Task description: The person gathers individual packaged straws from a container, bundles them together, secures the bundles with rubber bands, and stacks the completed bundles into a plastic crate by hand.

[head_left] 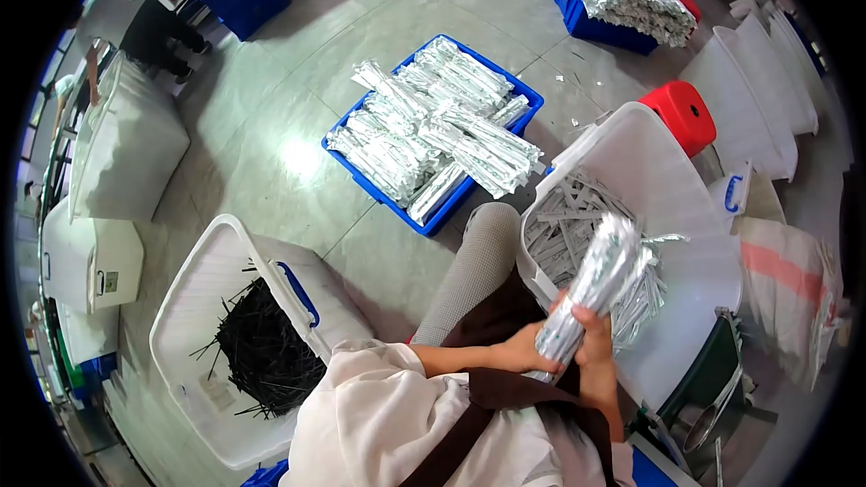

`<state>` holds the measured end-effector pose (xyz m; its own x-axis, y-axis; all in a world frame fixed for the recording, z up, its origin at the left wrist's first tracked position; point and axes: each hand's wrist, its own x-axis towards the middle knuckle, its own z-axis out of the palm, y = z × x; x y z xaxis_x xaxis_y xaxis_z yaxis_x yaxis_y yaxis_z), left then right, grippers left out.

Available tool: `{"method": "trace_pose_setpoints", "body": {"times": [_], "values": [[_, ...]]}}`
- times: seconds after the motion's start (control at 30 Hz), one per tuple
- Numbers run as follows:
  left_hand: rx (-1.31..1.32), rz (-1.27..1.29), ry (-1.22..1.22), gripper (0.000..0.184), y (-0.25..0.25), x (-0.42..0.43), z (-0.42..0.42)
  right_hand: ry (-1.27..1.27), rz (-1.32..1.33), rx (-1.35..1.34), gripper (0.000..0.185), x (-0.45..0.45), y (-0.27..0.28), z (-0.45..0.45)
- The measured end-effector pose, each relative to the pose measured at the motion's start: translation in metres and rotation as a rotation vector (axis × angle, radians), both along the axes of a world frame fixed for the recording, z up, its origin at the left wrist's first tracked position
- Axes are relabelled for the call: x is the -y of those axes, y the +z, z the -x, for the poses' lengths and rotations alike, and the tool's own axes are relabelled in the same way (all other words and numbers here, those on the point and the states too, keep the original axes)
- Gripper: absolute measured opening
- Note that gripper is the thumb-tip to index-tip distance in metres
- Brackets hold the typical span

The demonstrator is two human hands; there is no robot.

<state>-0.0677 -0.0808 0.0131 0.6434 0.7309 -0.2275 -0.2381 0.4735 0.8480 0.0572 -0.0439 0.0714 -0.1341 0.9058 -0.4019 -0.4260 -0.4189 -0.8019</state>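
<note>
The left hand (519,350) and right hand (594,341) clasp the foil bundle (591,284) low, so its unsupported top could tip into the white bin (699,284).

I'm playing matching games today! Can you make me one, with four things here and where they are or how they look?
1. thick silver bundle
2. black strips
3. loose silver strips
4. middle blue crate

A. inside the right white bin
B. piled with silver bundles
C. in the left hand and right hand
D. inside the left white bin

Pairs: 1-C, 2-D, 3-A, 4-B.
</note>
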Motion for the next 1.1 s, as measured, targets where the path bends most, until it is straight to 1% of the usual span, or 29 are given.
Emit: {"method": "trace_pose_setpoints", "body": {"times": [0.03,0.07,0.1,0.13,0.2,0.23,0.27,0.33,0.37,0.43,0.47,0.5,0.53,0.57,0.6,0.63,0.67,0.73,0.77,0.8,0.83,0.87,0.9,0.93,0.97,1.0,1.07,1.1], "values": [[-0.015,-0.071,0.160,0.063,0.006,-0.010,0.004,0.130,-0.079,0.082,0.047,-0.020,0.013,0.007],[-0.032,-0.145,0.318,0.063,0.015,-0.026,0.010,0.197,-0.212,0.235,0.061,-0.038,0.010,0.012],[-0.033,-0.130,0.423,0.061,0.026,-0.047,0.021,0.084,-0.470,0.325,0.074,-0.055,0.025,0.032],[-0.032,-0.111,0.531,0.059,0.034,-0.068,0.034,0.170,-0.563,0.408,0.077,-0.072,0.037,0.030],[-0.039,-0.009,0.813,0.057,0.024,-0.111,0.062,0.079,-0.523,0.361,0.064,-0.091,0.049,0.033],[-0.009,0.049,0.921,0.053,0.007,-0.135,0.079,0.092,-0.526,0.361,0.064,-0.095,0.044,0.029],[0.020,0.110,1.025,0.049,-0.017,-0.159,0.097,0.081,-0.474,0.421,0.057,-0.093,0.036,0.018],[-0.015,0.085,1.303,0.049,-0.072,-0.202,0.124,0.062,-0.387,0.514,0.045,-0.085,0.011,-0.001],[-0.013,0.078,1.306,0.049,-0.106,-0.214,0.127,0.062,-0.348,0.550,0.039,-0.078,-0.005,-0.011],[-0.291,0.223,1.421,0.058,-0.176,-0.228,0.122,0.088,-0.221,0.632,0.034,-0.059,-0.034,-0.027],[-0.465,0.357,1.274,0.071,-0.205,-0.227,0.115,0.088,-0.217,0.632,0.034,-0.047,-0.044,-0.032],[-0.553,0.369,1.260,0.076,-0.234,-0.227,0.101,0.095,-0.154,0.691,0.032,-0.036,-0.053,-0.038],[-0.641,0.385,1.236,0.082,-0.243,-0.226,0.089,0.099,-0.083,0.752,0.031,-0.032,-0.059,-0.042],[-0.587,0.358,1.221,0.085,-0.256,-0.230,0.088,0.086,-0.059,0.763,0.031,-0.030,-0.065,-0.049],[-0.296,0.467,1.219,0.081,-0.255,-0.237,0.086,0.093,-0.069,0.826,0.030,-0.024,-0.069,-0.056],[-0.194,0.507,1.210,0.076,-0.253,-0.240,0.084,0.096,-0.069,0.885,0.029,-0.014,-0.072,-0.061],[-0.096,0.539,1.201,0.071,-0.248,-0.244,0.085,0.067,-0.032,0.887,0.029,-0.010,-0.078,-0.062],[-0.026,0.788,1.040,0.050,-0.230,-0.244,0.096,0.066,-0.052,0.891,0.028,-0.005,-0.085,-0.067],[-0.073,0.864,0.924,0.029,-0.253,-0.245,0.106,0.064,-0.045,0.907,0.029,-0.002,-0.088,-0.066],[0.030,0.864,0.871,0.023,-0.272,-0.251,0.103,0.048,-0.037,0.932,0.029,-0.002,-0.091,-0.066],[0.092,0.910,0.743,0.026,-0.275,-0.252,0.110,0.045,-0.048,0.985,0.030,-0.002,-0.091,-0.068],[0.136,0.928,0.689,0.037,-0.223,-0.246,0.103,0.057,-0.063,1.032,0.030,-0.002,-0.091,-0.073],[-0.008,0.841,0.488,0.051,-0.230,-0.241,0.120,0.013,-0.029,1.056,0.030,0.000,-0.091,-0.080],[-0.396,0.769,0.333,0.057,-0.180,-0.236,0.126,0.007,-0.058,1.099,0.031,-0.001,-0.091,-0.086],[-0.720,0.452,0.335,0.057,-0.171,-0.224,0.132,0.010,-0.094,1.133,0.032,-0.002,-0.093,-0.094],[-1.183,0.165,0.202,0.052,-0.161,-0.224,0.137,-0.009,-0.082,1.133,0.032,-0.002,-0.100,-0.108],[-1.137,-0.408,0.767,0.040,-0.199,-0.204,0.166,-0.013,0.004,1.080,0.033,0.007,-0.126,-0.136],[-0.966,-0.428,0.875,0.034,-0.175,-0.211,0.155,-0.017,0.056,0.991,0.033,0.006,-0.138,-0.148]]}}
